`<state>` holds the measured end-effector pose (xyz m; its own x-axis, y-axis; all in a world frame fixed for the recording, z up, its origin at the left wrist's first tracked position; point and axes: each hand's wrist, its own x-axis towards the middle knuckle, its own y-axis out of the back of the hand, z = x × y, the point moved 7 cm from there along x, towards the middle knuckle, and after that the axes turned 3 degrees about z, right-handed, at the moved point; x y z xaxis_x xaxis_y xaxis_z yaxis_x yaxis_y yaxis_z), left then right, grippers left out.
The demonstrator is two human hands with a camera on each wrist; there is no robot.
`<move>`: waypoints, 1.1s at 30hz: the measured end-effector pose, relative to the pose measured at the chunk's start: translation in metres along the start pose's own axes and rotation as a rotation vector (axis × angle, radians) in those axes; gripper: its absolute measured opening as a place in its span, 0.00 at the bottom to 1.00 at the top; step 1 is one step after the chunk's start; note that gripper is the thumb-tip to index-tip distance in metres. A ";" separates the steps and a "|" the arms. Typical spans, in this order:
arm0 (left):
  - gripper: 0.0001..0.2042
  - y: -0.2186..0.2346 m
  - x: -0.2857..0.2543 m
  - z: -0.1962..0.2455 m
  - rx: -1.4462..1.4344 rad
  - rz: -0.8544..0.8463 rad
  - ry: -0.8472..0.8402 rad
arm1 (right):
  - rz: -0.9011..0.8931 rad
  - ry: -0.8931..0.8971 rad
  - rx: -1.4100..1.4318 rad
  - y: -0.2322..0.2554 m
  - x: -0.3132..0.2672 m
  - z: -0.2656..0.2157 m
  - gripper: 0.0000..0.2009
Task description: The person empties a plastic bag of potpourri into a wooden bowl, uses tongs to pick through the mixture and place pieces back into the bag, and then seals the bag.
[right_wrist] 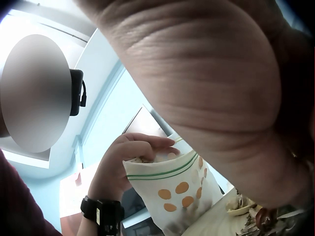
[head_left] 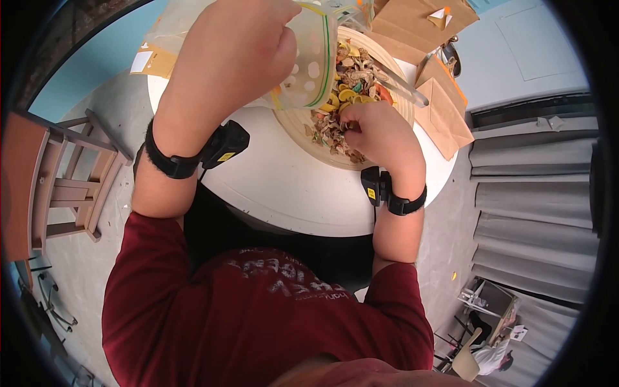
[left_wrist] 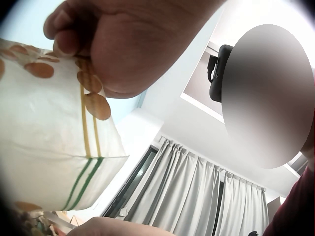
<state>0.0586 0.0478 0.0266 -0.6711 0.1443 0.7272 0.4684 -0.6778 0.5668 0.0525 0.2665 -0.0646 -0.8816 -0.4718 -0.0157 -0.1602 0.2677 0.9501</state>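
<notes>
My left hand (head_left: 242, 55) grips the top of a translucent zip bag (head_left: 314, 58) with green and yellow edge lines. Orange dots mark the bag (left_wrist: 39, 128) in the left wrist view, where the fingers of my left hand (left_wrist: 108, 54) curl at its edge. Beside the bag, a round wooden tray (head_left: 293, 132) bears a mix of dried pieces (head_left: 361, 71), some yellow, some brown. Down in this mix are the bent fingers of my right hand (head_left: 387, 138); their tips are hidden, so what they hold cannot be told. Metal tongs (head_left: 403, 87) lie across the tray's far right.
The tray stands on a white round table (head_left: 258, 174). Brown paper bags (head_left: 442, 106) lie at the right, and another plastic bag (head_left: 184, 29) at the back left. A wooden chair (head_left: 77, 180) is on the left; a seated person (head_left: 493, 358) is far off at lower right.
</notes>
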 end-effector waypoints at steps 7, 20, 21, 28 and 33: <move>0.14 -0.005 -0.003 0.009 0.045 0.001 -0.081 | 0.038 -0.078 0.071 0.020 0.001 0.009 0.09; 0.13 -0.043 -0.014 0.021 0.112 -0.258 -0.025 | 0.177 -0.082 0.739 0.029 0.000 -0.019 0.07; 0.13 -0.044 -0.015 0.021 0.106 -0.266 -0.020 | 0.253 -0.046 0.837 0.024 0.004 -0.030 0.08; 0.14 -0.007 -0.001 0.006 0.082 0.021 -0.092 | 0.508 -0.054 0.751 0.037 0.005 -0.003 0.11; 0.12 0.017 0.010 -0.003 0.051 0.090 -0.022 | 0.235 0.004 0.205 0.025 0.009 -0.005 0.11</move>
<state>0.0577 0.0354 0.0426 -0.6125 0.1003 0.7841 0.5556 -0.6510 0.5173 0.0431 0.2651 -0.0392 -0.9034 -0.3801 0.1984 -0.0387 0.5332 0.8451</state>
